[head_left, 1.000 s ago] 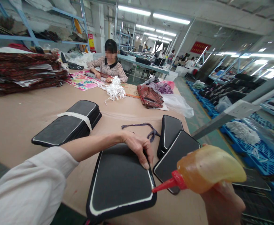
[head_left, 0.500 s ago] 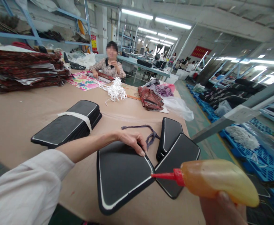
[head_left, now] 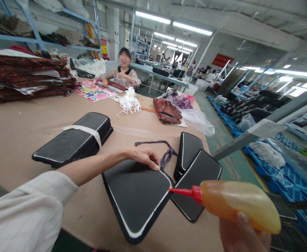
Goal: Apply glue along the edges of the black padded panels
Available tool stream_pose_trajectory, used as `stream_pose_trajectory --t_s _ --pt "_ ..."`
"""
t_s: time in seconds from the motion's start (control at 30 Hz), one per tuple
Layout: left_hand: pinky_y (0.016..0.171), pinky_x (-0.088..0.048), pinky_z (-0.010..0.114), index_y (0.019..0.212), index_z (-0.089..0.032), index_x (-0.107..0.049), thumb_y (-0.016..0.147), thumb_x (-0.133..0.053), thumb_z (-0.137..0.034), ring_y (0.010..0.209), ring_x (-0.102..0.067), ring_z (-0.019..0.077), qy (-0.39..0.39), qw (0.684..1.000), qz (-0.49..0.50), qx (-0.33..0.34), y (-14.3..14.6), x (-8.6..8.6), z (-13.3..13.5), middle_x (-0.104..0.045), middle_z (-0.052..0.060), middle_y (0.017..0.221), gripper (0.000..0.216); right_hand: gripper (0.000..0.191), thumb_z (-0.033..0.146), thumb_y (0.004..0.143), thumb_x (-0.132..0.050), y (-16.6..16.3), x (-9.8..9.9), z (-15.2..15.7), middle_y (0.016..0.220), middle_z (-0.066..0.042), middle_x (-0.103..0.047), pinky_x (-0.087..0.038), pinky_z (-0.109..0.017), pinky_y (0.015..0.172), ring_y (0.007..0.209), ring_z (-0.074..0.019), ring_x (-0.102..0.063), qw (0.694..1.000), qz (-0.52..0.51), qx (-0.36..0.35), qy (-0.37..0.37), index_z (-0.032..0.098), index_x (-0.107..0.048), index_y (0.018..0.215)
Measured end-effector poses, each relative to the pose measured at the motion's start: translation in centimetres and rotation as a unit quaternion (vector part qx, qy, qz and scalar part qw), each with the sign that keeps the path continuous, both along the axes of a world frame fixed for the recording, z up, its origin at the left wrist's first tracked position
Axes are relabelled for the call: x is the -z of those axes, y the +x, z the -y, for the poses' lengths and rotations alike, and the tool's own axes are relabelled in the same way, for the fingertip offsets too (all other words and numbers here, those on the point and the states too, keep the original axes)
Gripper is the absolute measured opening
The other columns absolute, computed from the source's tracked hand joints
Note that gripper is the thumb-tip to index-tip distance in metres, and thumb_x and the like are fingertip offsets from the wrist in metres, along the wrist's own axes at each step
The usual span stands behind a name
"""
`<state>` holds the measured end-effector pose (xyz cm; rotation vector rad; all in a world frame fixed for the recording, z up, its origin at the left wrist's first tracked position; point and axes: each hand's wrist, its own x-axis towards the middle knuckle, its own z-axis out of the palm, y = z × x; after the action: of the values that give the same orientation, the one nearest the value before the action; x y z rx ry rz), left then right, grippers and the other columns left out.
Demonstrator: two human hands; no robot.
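A loose off-white sleeve (head_left: 29,206) of plain, soft-looking cloth covers the upper part of the left arm, creased in broad folds with grey shading. Its wide, straight-edged opening leaves a slim forearm (head_left: 98,163) bare. The left hand (head_left: 144,157) and right hand (head_left: 244,232) are bare too, a short nail showing on the right thumb (head_left: 244,218).

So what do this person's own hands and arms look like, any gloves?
No gloves: both the left hand and right hand are bare, with no ring or watch in view. A loose, off-white sleeve ends partway down the left forearm. The right sleeve, if any, is out of view.
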<state>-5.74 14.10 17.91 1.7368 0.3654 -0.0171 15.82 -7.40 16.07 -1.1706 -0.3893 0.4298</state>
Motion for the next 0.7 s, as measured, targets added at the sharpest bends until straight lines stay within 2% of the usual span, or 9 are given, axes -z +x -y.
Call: stream_pose_trajectory --t_s 0.1,0.27,0.37,0.47,0.6,0.7 --pt "0.055 -0.033 0.017 0.070 -0.015 -0.065 0.066 -0.069 -0.039 0.059 -0.045 0.0070 -0.001 1.000 -0.001 -0.005 -0.1 0.1 0.0 -0.056 -0.004 0.060 0.025 0.059 0.024 0.052 -0.078 -0.2 -0.4 0.1 0.118 0.000 -0.054 -0.054 -0.023 0.065 0.098 -0.0201 -0.055 1.000 0.006 0.009 0.004 0.027 -0.059 0.108" --pt "0.053 -0.033 0.018 0.069 -0.014 -0.063 0.066 -0.067 -0.042 0.056 -0.045 0.0074 -0.015 1.000 -0.011 -0.002 -0.3 0.3 0.0 -0.054 -0.004 0.058 0.029 0.060 0.026 0.055 -0.075 -1.1 -1.6 0.1 0.121 0.002 -0.052 -0.052 -0.021 0.070 0.101 -0.0170 -0.053 0.999 -0.031 -0.017 -0.012 0.028 -0.056 0.112" --pt "0.053 -0.033 0.018 0.069 -0.014 -0.062 0.067 -0.066 -0.043 0.055 -0.044 0.0072 -0.027 1.000 -0.013 0.002 -0.4 0.5 0.0 -0.054 -0.004 0.058 0.029 0.057 0.029 0.056 -0.074 -1.5 -1.8 0.0 0.111 0.000 -0.058 -0.052 -0.021 0.069 0.092 -0.0157 -0.056 1.000 -0.017 -0.001 -0.020 0.025 -0.057 0.110" --pt "0.053 -0.033 0.018 0.068 -0.014 -0.062 0.067 -0.067 -0.044 0.054 -0.044 0.0071 -0.041 0.999 -0.015 0.003 -0.4 0.8 -0.1 -0.053 -0.004 0.057 0.030 0.054 0.030 0.051 -0.076 -1.5 -1.6 -0.1 0.099 -0.001 -0.062 -0.052 -0.022 0.067 0.080 -0.0151 -0.058 0.999 -0.027 -0.003 -0.023 0.023 -0.061 0.102" --pt "0.054 -0.033 0.018 0.069 -0.014 -0.061 0.067 -0.066 -0.046 0.055 -0.045 0.0075 -0.051 0.999 -0.019 0.001 -0.3 1.1 -0.1 -0.054 -0.004 0.058 0.032 0.048 0.028 0.049 -0.078 -1.9 -1.7 -0.2 0.082 0.002 -0.063 -0.052 -0.024 0.063 0.070 -0.0139 -0.058 0.999 -0.038 -0.013 -0.017 0.026 -0.062 0.095" --pt "0.056 -0.034 0.019 0.070 -0.014 -0.062 0.067 -0.065 -0.046 0.058 -0.046 0.0080 -0.055 0.998 -0.017 0.005 -0.3 1.3 -0.2 -0.055 -0.003 0.061 0.032 0.044 0.030 0.050 -0.077 -2.6 -2.3 -0.1 0.080 0.003 -0.062 -0.052 -0.023 0.065 0.071 -0.0134 -0.058 0.999 -0.037 -0.021 -0.029 0.026 -0.063 0.092"
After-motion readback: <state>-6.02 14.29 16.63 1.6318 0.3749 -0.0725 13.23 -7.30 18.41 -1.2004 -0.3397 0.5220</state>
